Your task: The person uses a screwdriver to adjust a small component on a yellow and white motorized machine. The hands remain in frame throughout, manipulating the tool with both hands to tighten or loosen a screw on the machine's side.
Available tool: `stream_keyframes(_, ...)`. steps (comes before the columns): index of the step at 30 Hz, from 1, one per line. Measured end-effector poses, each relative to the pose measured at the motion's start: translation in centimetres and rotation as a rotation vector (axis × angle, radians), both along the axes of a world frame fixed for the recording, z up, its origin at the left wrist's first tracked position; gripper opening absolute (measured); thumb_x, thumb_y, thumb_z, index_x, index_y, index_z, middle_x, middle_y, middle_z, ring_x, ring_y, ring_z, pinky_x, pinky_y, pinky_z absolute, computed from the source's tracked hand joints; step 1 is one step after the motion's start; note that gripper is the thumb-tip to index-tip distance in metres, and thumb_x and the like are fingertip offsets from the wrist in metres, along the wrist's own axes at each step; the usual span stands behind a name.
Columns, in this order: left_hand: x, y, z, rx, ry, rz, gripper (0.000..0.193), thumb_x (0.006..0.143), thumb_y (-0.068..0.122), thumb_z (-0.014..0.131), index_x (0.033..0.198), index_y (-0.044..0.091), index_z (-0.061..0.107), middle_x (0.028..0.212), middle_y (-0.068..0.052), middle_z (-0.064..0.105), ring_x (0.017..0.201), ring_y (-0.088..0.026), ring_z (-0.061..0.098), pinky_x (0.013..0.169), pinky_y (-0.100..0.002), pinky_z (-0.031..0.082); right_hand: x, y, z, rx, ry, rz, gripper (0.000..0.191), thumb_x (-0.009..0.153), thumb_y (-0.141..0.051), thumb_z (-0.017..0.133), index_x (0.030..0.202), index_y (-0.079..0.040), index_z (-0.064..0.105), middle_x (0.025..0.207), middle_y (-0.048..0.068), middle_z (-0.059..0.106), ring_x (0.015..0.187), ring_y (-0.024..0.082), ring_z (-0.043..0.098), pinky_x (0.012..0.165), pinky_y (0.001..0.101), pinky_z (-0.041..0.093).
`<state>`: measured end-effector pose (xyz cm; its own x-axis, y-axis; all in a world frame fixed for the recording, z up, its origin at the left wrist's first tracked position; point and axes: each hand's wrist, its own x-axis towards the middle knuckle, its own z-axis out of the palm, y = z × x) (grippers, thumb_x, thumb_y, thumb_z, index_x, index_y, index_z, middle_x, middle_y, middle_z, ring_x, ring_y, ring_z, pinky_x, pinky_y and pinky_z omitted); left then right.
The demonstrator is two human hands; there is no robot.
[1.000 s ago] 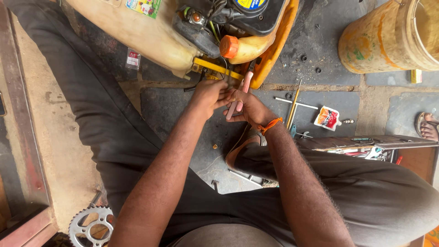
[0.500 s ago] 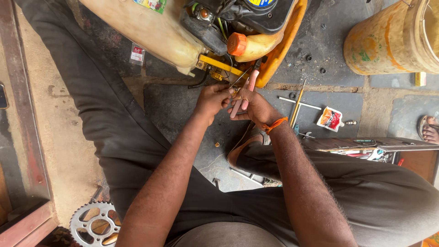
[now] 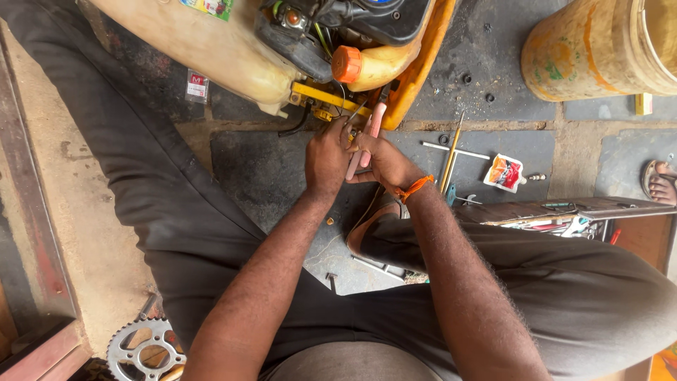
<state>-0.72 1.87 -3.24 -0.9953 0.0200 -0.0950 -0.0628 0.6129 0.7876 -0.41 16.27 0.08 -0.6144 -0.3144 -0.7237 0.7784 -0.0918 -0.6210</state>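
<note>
My right hand (image 3: 384, 161), with an orange thread at the wrist, grips pink-handled pliers (image 3: 372, 128) that point up toward a yellow bracket (image 3: 330, 97) on a small engine machine (image 3: 282, 39). Pressed against it from the left, my left hand (image 3: 328, 155) pinches something small near the plier tips; what it is stays hidden. An orange cap (image 3: 346, 64) sits on the machine just above the bracket. Both hands touch each other over the dark stone floor.
A yellowish bucket (image 3: 599, 46) stands at the top right. Thin rods (image 3: 451, 152), a red-and-white sachet (image 3: 505, 172) and small bolts lie right of my hands. A tool tray (image 3: 564, 212) sits by my right knee. A sprocket (image 3: 144, 349) lies at the bottom left. Another person's sandalled foot (image 3: 659, 180) shows at the right edge.
My hands and the pliers have stayed at the yellow bracket, shifting only slightly. The view itself has drifted a little, so the machine sits higher in the picture.
</note>
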Motion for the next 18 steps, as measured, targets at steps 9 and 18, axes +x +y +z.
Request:
stream_keyframes(9,0.0,-0.3,-0.5,0.116,-0.034,0.049,0.028,0.104,0.018,0.058,0.124,0.002,0.07,0.098,-0.015,0.078,0.088,-0.026,0.078,0.073,-0.038,0.063,-0.1,0.0,0.1,0.008,-0.009,0.022,0.043,0.095,-0.036,0.054,0.12,-0.001,0.053,0.102,0.015,0.056,0.095,0.03,0.066,0.091,0.051,0.061)
stream_keyframes(18,-0.7,-1.0,-1.9,0.01,-0.022,-0.043,0.028,0.101,0.017,0.062,0.123,0.003,0.071,0.104,-0.015,0.077,0.092,-0.028,0.076,0.076,-0.039,0.061,-0.1,0.2,-0.9,0.013,-0.037,0.022,0.042,0.093,-0.038,0.054,0.116,-0.003,0.054,0.108,0.014,0.06,0.101,0.03,0.069,0.093,0.0512,0.059)
